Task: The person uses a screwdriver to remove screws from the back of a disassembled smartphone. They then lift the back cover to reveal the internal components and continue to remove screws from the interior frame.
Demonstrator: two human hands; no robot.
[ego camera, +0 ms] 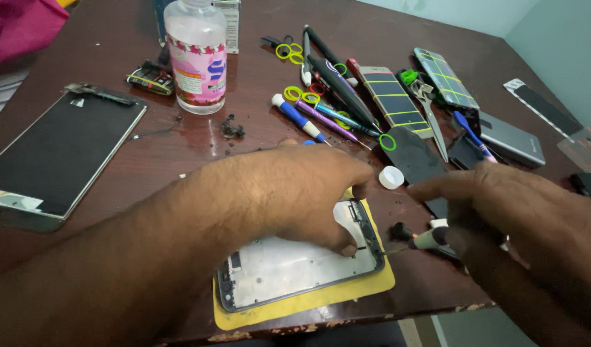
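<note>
An opened phone frame with a bare silver back plate lies on a yellow mat at the table's front edge. My left hand rests on its upper right part, with the fingertips pressed onto the frame near the top edge. My right hand is just to the right and holds a small screwdriver with a black and white handle. Its thin tip points left at the frame's top right corner.
A clear liquid bottle stands at the back, its white cap lying loose near my fingers. Several screwdrivers, tweezers and scissors are scattered behind, beside phones with yellow tape. A large dark screen panel lies left.
</note>
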